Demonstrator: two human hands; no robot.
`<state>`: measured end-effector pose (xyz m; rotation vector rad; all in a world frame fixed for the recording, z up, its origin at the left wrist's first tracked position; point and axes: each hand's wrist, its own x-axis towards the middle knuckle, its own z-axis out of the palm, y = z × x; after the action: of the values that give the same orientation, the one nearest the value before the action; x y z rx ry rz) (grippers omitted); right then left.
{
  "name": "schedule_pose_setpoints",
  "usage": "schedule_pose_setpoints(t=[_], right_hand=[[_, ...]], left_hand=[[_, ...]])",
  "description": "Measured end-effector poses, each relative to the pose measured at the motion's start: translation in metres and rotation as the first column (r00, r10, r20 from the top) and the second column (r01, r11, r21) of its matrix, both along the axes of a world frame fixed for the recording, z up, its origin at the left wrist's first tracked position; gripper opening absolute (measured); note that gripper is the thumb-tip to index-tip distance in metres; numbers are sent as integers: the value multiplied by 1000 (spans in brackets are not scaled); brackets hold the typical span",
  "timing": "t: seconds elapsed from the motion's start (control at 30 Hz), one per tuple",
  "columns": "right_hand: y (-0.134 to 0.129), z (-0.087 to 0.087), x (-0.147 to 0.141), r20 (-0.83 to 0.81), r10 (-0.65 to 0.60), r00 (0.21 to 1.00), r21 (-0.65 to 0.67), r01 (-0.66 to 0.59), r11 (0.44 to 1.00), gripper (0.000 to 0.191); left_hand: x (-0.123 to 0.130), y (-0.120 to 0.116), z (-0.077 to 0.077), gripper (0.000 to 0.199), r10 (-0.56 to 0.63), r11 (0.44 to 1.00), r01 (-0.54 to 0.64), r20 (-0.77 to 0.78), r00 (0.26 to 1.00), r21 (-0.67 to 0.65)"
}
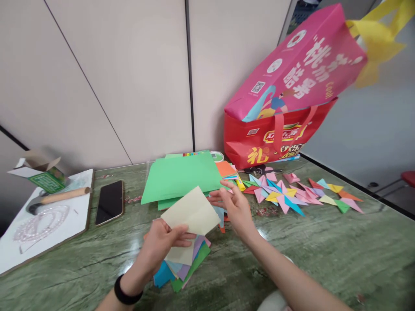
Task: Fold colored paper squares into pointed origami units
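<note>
A pale cream sheet of paper (191, 211) is pinched at its lower left edge by my left hand (167, 239), thumb on top. Under that hand a fanned pile of coloured paper (196, 263) lies on the table, showing cream, purple, blue and green. Just right of the sheet is my right hand (236, 207), its fingers apart and stretched toward the sheet's upper right edge. Whether a fingertip touches the sheet I cannot tell. Behind both hands lie large green sheets (183, 175). Folded paper pieces (282, 194) in many colours spread to the right.
At the left are a phone (110, 202) and a white board (78, 220) bearing a wooden-handled tool (61, 196), a clear beaded loop and a green box (48, 178). A red bag (240, 142) and a pink bag (259, 90) stand against the wall. A yellow glue stick (239, 183) lies near the green sheets.
</note>
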<state>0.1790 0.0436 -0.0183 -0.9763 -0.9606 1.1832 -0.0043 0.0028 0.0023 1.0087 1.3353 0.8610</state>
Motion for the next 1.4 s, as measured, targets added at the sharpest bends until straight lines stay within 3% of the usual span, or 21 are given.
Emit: schedule_pose_setpoints(t=[0.1,0.23,0.3,0.37,0.43,0.53,0.67,0.73,0.87,1.0,1.13,1.4], right_hand=[[-3,6,1,39,61,997,38,-62,997,45],[-11,4,-3,252,232,940,51,-252,966,56],[-12,1,-5,310,283,908,21,-303,953,45],[-11,-3,-6,331,256,908,7,-274,962,37],[-10,-6,-7,336,249,908,12,-268,963,37],[-11,-6,-8,329,353,876,-5,-373,928,41],[-15,-4,-12,302,458,836,-2,-480,877,43],[-17,-4,-13,333,434,837,13,-465,885,35],[-19,-3,-15,467,268,843,119,-360,925,27],[-21,-2,-14,521,229,822,257,-407,877,32],[-23,-1,-14,506,315,803,210,-469,858,28],[-23,-4,-17,314,386,867,69,-426,902,18]], left_hand=[[1,1,-2,37,-83,996,80,-77,994,-43],[0,2,-7,28,-197,978,186,-128,972,-96],[-2,4,-9,30,-173,985,169,-119,978,-44],[-4,6,-11,32,-109,994,111,-73,991,12],[-5,7,-10,30,-28,998,29,-17,999,55],[-5,6,-7,29,72,992,-72,0,997,99],[-4,5,-5,30,47,990,-39,-55,997,133],[-5,5,-6,30,4,990,9,-89,996,141],[-6,5,-8,30,-51,986,70,-129,990,151],[-6,4,-5,28,-41,976,76,-172,984,205],[-6,4,-5,28,-21,958,86,-234,972,273],[-1,1,0,24,20,947,81,-311,950,311]])
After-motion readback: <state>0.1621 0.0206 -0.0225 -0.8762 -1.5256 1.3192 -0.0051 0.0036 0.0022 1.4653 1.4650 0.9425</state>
